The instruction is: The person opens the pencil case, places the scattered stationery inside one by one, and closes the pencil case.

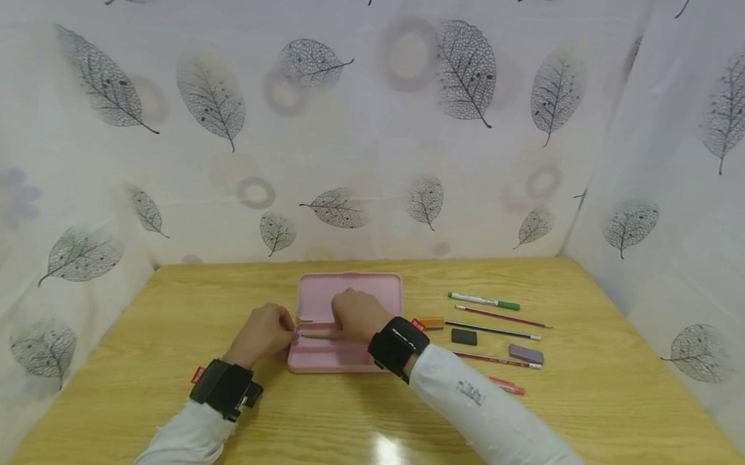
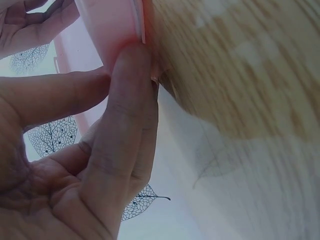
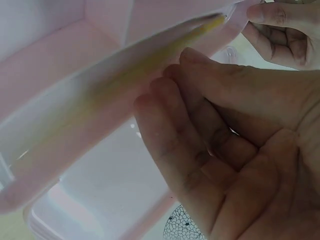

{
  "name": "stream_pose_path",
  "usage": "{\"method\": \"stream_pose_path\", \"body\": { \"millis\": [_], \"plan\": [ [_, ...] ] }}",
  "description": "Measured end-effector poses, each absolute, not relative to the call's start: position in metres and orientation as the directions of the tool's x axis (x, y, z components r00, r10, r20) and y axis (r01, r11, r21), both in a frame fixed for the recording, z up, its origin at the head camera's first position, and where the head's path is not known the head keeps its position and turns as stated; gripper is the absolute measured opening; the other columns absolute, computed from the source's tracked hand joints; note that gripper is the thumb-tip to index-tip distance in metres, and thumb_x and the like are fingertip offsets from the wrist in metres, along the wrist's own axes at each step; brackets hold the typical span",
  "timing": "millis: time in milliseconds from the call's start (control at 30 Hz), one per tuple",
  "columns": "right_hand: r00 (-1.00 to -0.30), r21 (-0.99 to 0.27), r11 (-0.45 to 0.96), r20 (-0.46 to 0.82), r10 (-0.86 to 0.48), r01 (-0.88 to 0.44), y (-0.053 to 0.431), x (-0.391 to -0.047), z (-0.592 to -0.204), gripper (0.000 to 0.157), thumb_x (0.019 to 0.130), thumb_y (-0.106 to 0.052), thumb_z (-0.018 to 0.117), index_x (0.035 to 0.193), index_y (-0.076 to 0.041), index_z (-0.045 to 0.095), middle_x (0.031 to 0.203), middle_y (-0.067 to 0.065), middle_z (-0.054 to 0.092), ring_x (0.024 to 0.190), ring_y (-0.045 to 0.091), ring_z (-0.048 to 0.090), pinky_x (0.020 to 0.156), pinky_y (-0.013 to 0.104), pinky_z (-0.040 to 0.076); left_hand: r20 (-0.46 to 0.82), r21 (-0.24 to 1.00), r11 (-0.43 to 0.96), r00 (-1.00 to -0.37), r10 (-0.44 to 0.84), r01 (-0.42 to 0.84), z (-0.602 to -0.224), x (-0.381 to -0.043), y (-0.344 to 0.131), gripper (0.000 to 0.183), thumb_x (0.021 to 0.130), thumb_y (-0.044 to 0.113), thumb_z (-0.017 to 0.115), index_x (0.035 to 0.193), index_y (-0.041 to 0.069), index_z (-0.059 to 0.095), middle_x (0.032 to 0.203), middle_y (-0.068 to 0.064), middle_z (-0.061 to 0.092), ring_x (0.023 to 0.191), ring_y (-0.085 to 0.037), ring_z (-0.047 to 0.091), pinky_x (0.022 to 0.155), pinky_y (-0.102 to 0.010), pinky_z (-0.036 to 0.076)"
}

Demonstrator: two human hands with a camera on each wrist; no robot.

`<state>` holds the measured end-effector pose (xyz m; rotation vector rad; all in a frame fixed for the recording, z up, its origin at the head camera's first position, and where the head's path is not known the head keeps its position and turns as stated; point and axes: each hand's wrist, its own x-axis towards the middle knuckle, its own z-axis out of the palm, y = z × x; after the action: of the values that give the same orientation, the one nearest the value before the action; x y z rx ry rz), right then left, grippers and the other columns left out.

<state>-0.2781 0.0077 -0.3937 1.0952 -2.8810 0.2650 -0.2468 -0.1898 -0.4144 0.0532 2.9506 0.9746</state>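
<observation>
Pink pencil case point(image 1: 327, 363), lid point(image 1: 319, 297) raised at 12 o'clock; left hand point(image 1: 261, 336) pinching the 9 o'clock edge. Yellow pencil point(image 3: 140, 69) inside; right hand point(image 1: 357, 315) alongside, fingertips gathered, apparently on nothing. Step, seemingly: stowing pencil; next calls for reaching toward 3 o'clock, red pencil point(image 1: 502, 316)

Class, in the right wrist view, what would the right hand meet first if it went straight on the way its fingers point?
The right hand would probably meet the yellow stick lying in the open pink case; depth is unclear, so the case itself could come first.
</observation>
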Motion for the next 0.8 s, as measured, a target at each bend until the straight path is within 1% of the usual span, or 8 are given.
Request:
{"method": "stream_pose_path", "body": {
  "millis": [133, 233, 367, 567, 633, 800],
  "plan": [
    [-0.747, -0.143, 0.734, 0.096, -0.658, -0.664, 0.01, -0.276, -0.388, 0.005, 0.08, -0.005, 0.073, 0.079, -0.008, 0.069, 0.079, 0.004, 0.069, 0.073, 0.018, 0.063, 0.068, 0.034, 0.058, -0.018, 0.591, 0.806, -0.999, 0.047, 0.027, -0.413, -0.246, -0.189, 0.009, 0.077, 0.003, 0.076, 0.075, -0.001, 0.068, 0.069, -0.01, 0.066, 0.055, -0.015, 0.061, 0.051, -0.032, 0.052],
    [-0.752, -0.163, 0.735, 0.08, -0.655, -0.658, 0.012, -0.273, -0.381, 0.008, 0.078, 0.0, 0.071, 0.08, -0.008, 0.07, 0.082, 0.005, 0.07, 0.076, 0.019, 0.064, 0.071, 0.034, 0.058, -0.019, 0.583, 0.812, -0.999, 0.051, 0.031, -0.414, -0.247, -0.19, 0.01, 0.078, 0.004, 0.076, 0.075, -0.001, 0.068, 0.07, -0.01, 0.066, 0.056, -0.015, 0.061, 0.052, -0.032, 0.052],
    [-0.751, -0.216, 0.725, 0.065, -0.658, -0.654, 0.016, -0.264, -0.372, 0.011, 0.077, 0.003, 0.07, 0.083, -0.006, 0.073, 0.085, 0.005, 0.072, 0.077, 0.018, 0.064, 0.073, 0.033, 0.058, -0.02, 0.58, 0.814, -0.998, 0.054, 0.032, -0.415, -0.246, -0.19, 0.009, 0.078, 0.003, 0.076, 0.076, -0.001, 0.067, 0.071, -0.011, 0.066, 0.057, -0.016, 0.061, 0.052, -0.033, 0.052],
    [-0.719, -0.251, 0.682, 0.098, -0.688, -0.687, 0.027, -0.247, -0.362, 0.009, 0.075, 0.002, 0.074, 0.078, -0.005, 0.073, 0.079, 0.004, 0.073, 0.072, 0.015, 0.063, 0.068, 0.031, 0.057, -0.032, 0.582, 0.813, -0.998, 0.048, 0.02, -0.416, -0.246, -0.189, 0.01, 0.079, 0.004, 0.075, 0.076, -0.001, 0.067, 0.071, -0.011, 0.066, 0.057, -0.016, 0.061, 0.052, -0.032, 0.052],
    [-0.715, -0.26, 0.675, 0.109, -0.69, -0.691, 0.032, -0.24, -0.359, 0.008, 0.075, 0.002, 0.074, 0.078, -0.005, 0.074, 0.079, 0.004, 0.073, 0.073, 0.016, 0.063, 0.069, 0.032, 0.057, -0.042, 0.584, 0.812, -0.998, 0.042, 0.01, -0.415, -0.246, -0.189, 0.009, 0.079, 0.004, 0.075, 0.077, -0.001, 0.067, 0.072, -0.011, 0.066, 0.056, -0.016, 0.061, 0.052, -0.032, 0.053],
    [-0.717, -0.272, 0.672, 0.118, -0.687, -0.689, 0.045, -0.225, -0.353, 0.01, 0.079, 0.004, 0.072, 0.085, -0.004, 0.075, 0.085, 0.006, 0.074, 0.08, 0.018, 0.064, 0.075, 0.035, 0.058, -0.047, 0.574, 0.819, -0.998, 0.033, 0.0, -0.415, -0.247, -0.189, 0.01, 0.08, 0.005, 0.074, 0.078, -0.001, 0.067, 0.073, -0.012, 0.066, 0.058, -0.017, 0.061, 0.052, -0.033, 0.054]
  ]
}}
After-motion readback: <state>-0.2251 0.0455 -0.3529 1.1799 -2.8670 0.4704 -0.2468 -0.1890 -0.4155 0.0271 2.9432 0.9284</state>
